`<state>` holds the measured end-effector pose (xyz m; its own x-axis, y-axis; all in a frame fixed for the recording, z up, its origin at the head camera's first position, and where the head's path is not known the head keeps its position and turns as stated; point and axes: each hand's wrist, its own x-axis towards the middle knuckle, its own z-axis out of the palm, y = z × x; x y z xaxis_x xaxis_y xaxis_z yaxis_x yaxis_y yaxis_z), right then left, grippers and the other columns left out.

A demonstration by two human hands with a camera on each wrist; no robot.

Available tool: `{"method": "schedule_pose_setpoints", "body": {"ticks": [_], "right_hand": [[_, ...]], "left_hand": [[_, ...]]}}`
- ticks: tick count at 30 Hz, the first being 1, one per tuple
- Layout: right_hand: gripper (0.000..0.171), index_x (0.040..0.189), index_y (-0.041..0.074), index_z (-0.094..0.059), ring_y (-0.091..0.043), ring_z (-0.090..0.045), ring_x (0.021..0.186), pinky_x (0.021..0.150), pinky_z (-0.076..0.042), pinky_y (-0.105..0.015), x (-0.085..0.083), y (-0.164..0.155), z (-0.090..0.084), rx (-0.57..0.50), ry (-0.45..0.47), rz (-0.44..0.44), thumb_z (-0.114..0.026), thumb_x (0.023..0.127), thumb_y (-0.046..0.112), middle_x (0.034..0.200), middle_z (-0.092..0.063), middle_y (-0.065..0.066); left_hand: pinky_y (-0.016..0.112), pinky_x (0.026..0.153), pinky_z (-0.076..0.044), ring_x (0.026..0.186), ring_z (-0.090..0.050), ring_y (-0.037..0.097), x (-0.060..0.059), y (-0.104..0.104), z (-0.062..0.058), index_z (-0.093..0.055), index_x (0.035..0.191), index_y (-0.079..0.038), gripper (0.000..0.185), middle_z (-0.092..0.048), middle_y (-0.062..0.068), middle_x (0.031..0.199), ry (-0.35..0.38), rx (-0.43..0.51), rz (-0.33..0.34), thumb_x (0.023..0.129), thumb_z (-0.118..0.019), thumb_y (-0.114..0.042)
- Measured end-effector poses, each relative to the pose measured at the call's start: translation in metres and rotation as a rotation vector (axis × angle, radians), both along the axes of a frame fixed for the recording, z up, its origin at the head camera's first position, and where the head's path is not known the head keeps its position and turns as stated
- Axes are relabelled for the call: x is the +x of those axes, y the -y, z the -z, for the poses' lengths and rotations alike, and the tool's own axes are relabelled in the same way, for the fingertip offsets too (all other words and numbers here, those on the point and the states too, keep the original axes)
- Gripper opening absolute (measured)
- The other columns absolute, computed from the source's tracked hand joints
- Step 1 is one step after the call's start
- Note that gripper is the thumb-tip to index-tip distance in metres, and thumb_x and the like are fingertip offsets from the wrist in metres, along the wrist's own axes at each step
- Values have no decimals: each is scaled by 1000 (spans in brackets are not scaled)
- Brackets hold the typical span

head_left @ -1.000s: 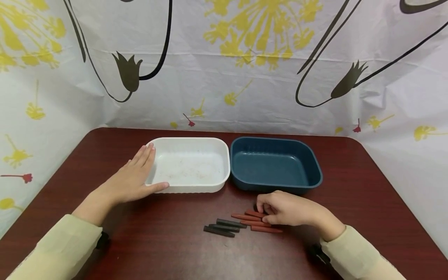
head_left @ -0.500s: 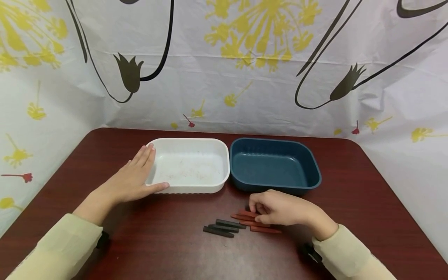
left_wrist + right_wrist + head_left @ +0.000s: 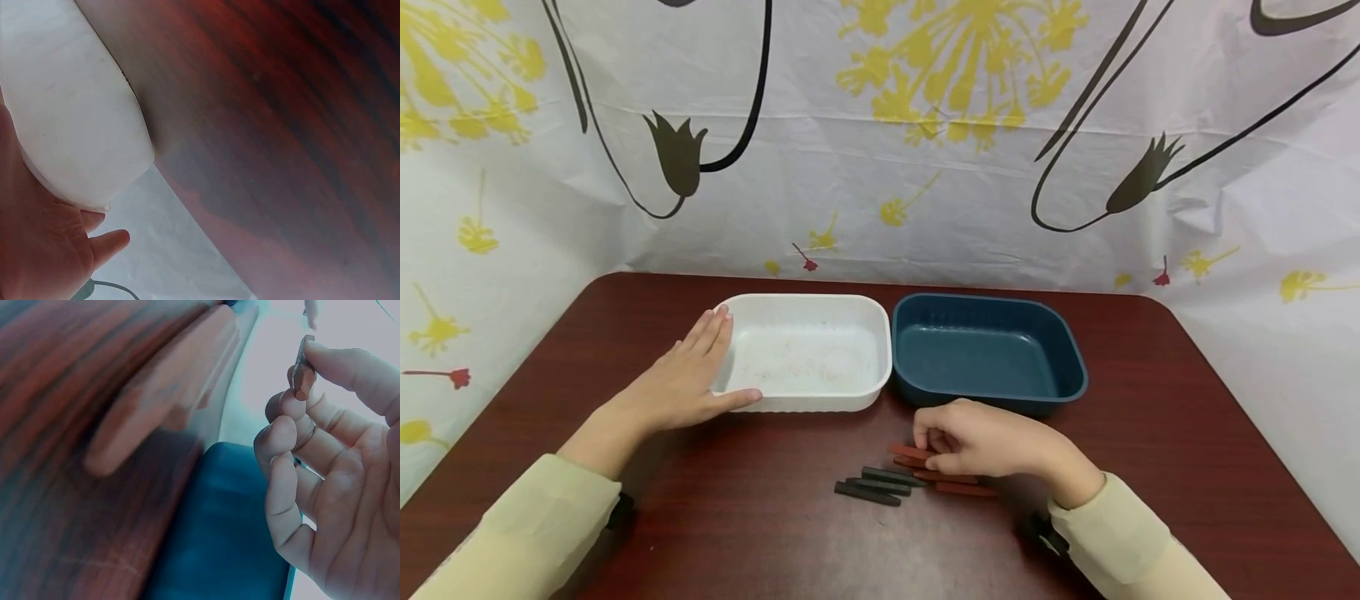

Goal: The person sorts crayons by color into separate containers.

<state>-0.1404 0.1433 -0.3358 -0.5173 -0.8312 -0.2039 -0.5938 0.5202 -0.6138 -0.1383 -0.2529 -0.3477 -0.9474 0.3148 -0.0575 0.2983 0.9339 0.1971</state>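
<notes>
My right hand point(image 3: 988, 442) pinches a reddish-brown crayon point(image 3: 304, 381) between thumb and fingertips, just in front of the blue tray point(image 3: 992, 392). Close under that hand lie several red crayons point(image 3: 966, 490), partly hidden by it in the head view. To their left, black crayons point(image 3: 867, 494) lie side by side on the table. Fingers straight, my left hand point(image 3: 673, 387) rests against the left end of the white tray point(image 3: 808, 404). In the left wrist view, its palm point(image 3: 44, 250) spreads along the wall of that tray.
The two trays stand side by side near the back of the dark red table point(image 3: 760, 517). Small specks mark the white tray's floor. A patterned white sheet point(image 3: 880, 192) hangs behind the table and along both sides.
My right hand has moved left, carrying the pinched red crayon over the other red ones towards the black ones. My left hand has stayed on the white tray.
</notes>
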Motion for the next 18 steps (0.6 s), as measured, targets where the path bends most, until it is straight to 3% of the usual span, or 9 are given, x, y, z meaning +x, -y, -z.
{"method": "schedule_pose_setpoints", "body": {"ticks": [18], "right_hand": [[8,96,19,-61,-1,-49,61,60,-46,-20,-7,17,-23,-64,-90,-8,-67,94,14,71,-54,12]], "left_hand": [[66,117,-21,154,-5,40,-15,6,0,-2,157,5,115,2,19,167,-5,7,48,89,-53,-72]]}}
